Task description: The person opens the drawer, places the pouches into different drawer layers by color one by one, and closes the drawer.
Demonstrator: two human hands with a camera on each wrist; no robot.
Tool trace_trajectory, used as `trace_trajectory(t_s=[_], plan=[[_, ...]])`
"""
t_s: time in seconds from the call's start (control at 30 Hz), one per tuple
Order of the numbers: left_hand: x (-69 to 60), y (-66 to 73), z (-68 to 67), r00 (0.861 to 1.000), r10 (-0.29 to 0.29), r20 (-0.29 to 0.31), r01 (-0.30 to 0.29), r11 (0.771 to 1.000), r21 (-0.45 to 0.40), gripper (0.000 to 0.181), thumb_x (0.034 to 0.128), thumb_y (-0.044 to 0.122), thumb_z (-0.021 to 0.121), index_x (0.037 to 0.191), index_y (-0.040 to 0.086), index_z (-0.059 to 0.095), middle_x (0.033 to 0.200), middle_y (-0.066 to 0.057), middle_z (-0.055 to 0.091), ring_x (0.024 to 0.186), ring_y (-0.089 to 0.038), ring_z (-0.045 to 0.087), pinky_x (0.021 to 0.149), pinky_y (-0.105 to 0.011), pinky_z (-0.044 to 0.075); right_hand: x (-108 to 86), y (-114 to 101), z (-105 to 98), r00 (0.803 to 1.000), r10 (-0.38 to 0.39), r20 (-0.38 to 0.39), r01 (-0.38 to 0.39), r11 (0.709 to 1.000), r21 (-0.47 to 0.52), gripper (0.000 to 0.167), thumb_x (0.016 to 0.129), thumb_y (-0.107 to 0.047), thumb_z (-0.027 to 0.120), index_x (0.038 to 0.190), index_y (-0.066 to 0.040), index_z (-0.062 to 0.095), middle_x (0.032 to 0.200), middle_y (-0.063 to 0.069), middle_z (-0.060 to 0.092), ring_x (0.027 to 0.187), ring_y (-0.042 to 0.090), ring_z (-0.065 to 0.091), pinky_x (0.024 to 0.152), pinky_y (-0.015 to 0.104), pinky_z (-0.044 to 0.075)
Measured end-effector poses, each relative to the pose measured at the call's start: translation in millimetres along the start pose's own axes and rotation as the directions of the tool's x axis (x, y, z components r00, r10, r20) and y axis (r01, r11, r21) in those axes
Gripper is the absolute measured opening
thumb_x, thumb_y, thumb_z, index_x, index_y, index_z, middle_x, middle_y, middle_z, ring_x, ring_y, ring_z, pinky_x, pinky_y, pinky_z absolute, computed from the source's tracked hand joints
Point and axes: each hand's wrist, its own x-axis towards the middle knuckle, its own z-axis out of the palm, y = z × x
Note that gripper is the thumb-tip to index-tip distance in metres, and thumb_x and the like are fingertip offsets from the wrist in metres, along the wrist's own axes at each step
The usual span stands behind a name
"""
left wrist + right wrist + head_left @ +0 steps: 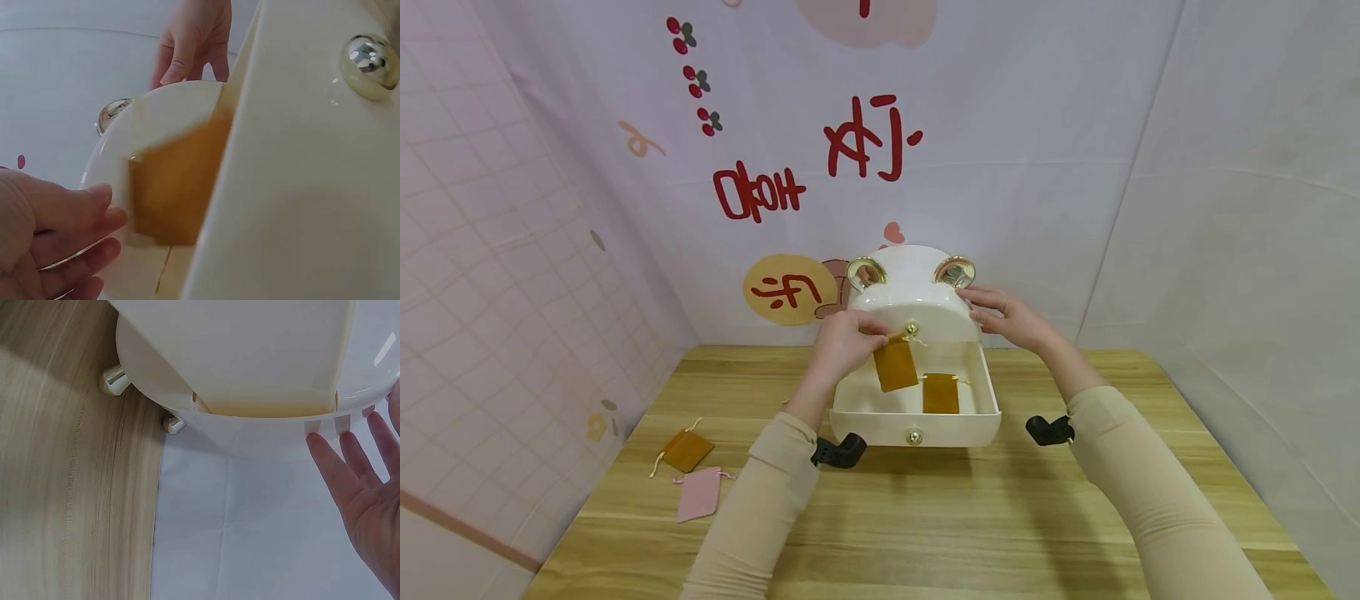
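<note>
A white bear-shaped drawer box (917, 312) with gold ears stands on the table, its lower drawer (880, 429) pulled out. Above this drawer a mustard pouch (896, 364) hangs tilted in the air, blurred in the left wrist view. My left hand (850, 340) is at the pouch's drawstring end; the left wrist view shows its fingertips (115, 215) just beside the cloth, without curling round it. A second mustard pouch (940, 394) lies inside the drawer. Fingers spread, my right hand (375, 506) touches the box's side with its fingertips, below the ear.
On the table's left lie another mustard pouch (688, 451) and a pink pouch (699, 494). A printed cloth (1000, 167) hangs behind the box. Black wrist mounts (842, 451) stick out from both sleeves. Gold feet (114, 381) hold the box off the wood.
</note>
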Motion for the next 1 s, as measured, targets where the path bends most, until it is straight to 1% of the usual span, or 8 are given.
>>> trace_trajectory(t_s=[0.13, 0.2, 0.3, 0.43, 0.57, 0.7, 0.8, 1.0], plan=[[-2.8, -2.8, 2.8, 1.0, -0.022, 0.02, 0.023, 0.999, -0.03, 0.025, 0.087, 0.013, 0.077, 0.112, 0.01, 0.076, 0.112, -0.004, 0.072, 0.107, -0.024, 0.065, 0.09, -0.04, 0.052, 0.0, -0.3, 0.6, 1.0, 0.003, 0.003, -0.003, 1.0, 0.003, 0.049, 0.104, -0.021, 0.053, 0.152, -0.016, 0.043, 0.162, 0.013, 0.019, 0.144, 0.039, 0.024, 0.1, 0.056, 0.043], [-4.3, -4.7, 2.5, 0.999, -0.017, 0.034, 0.018, 0.999, -0.043, 0.027, 0.0872, 0.013, 0.077, 0.114, 0.011, 0.075, 0.113, -0.005, 0.072, 0.109, -0.025, 0.064, 0.092, -0.041, 0.051, 0.0, -0.3, 0.8, 1.0, -0.003, 0.003, 0.003, 1.0, 0.004, 0.049, 0.104, -0.02, 0.054, 0.152, -0.015, 0.043, 0.162, 0.013, 0.019, 0.144, 0.039, 0.023, 0.1, 0.056, 0.043], [-7.0, -7.7, 0.0, 0.998, 0.01, 0.055, -0.007, 0.998, -0.063, 0.031, 0.0875, 0.015, 0.077, 0.118, 0.011, 0.073, 0.114, -0.005, 0.071, 0.11, -0.025, 0.063, 0.093, -0.042, 0.05, 0.2, 0.2, 0.8, 1.0, -0.014, 0.001, 0.014, 1.0, 0.008, 0.049, 0.104, -0.019, 0.054, 0.151, -0.014, 0.043, 0.162, 0.013, 0.02, 0.144, 0.039, 0.024, 0.1, 0.056, 0.044], [-11.3, -13.0, -5.9, 0.994, 0.063, 0.086, -0.056, 0.995, -0.083, 0.036, 0.0885, 0.016, 0.076, 0.124, 0.011, 0.07, 0.113, -0.008, 0.071, 0.109, -0.026, 0.063, 0.094, -0.044, 0.049, 0.0, 0.2, 1.1, 1.0, -0.015, 0.0, 0.015, 1.0, 0.007, 0.049, 0.104, -0.02, 0.053, 0.151, -0.015, 0.043, 0.162, 0.013, 0.02, 0.144, 0.039, 0.025, 0.1, 0.056, 0.044], [-17.2, -17.9, -13.5, 0.991, 0.091, 0.098, -0.078, 0.989, -0.128, 0.04, 0.088, 0.014, 0.077, 0.126, 0.008, 0.068, 0.112, -0.011, 0.071, 0.109, -0.031, 0.062, 0.095, -0.05, 0.049, -0.5, 0.3, 1.3, 1.0, -0.011, -0.001, 0.011, 1.0, 0.005, 0.049, 0.104, -0.02, 0.054, 0.152, -0.015, 0.043, 0.162, 0.013, 0.019, 0.144, 0.04, 0.025, 0.1, 0.056, 0.044], [-24.4, -21.1, -22.4, 0.991, 0.087, 0.099, -0.07, 0.984, -0.162, 0.041, 0.0868, 0.012, 0.077, 0.126, 0.006, 0.067, 0.11, -0.014, 0.071, 0.108, -0.033, 0.062, 0.093, -0.052, 0.049, -0.2, 1.6, 1.7, 1.0, -0.009, -0.002, 0.009, 1.0, 0.005, 0.049, 0.104, -0.02, 0.053, 0.152, -0.015, 0.043, 0.162, 0.013, 0.019, 0.144, 0.039, 0.024, 0.1, 0.056, 0.044], [-28.8, -24.0, -27.9, 0.992, 0.075, 0.098, -0.058, 0.985, -0.165, 0.041, 0.0866, 0.012, 0.077, 0.126, 0.006, 0.068, 0.109, -0.013, 0.071, 0.106, -0.03, 0.062, 0.093, -0.049, 0.049, -0.5, 1.1, 1.9, 1.0, -0.012, 0.0, 0.012, 1.0, 0.009, 0.049, 0.104, -0.019, 0.053, 0.152, -0.014, 0.042, 0.162, 0.014, 0.019, 0.144, 0.04, 0.024, 0.1, 0.056, 0.043], [-34.4, -36.7, -35.3, 0.994, 0.058, 0.095, -0.039, 0.981, -0.189, 0.041, 0.0866, 0.011, 0.077, 0.126, 0.007, 0.068, 0.111, -0.015, 0.07, 0.109, -0.032, 0.062, 0.096, -0.052, 0.047, -1.2, -0.9, 2.0, 1.0, -0.017, -0.005, 0.017, 1.0, 0.007, 0.049, 0.104, -0.017, 0.052, 0.152, -0.012, 0.041, 0.162, 0.016, 0.019, 0.143, 0.042, 0.025, 0.099, 0.056, 0.044]])
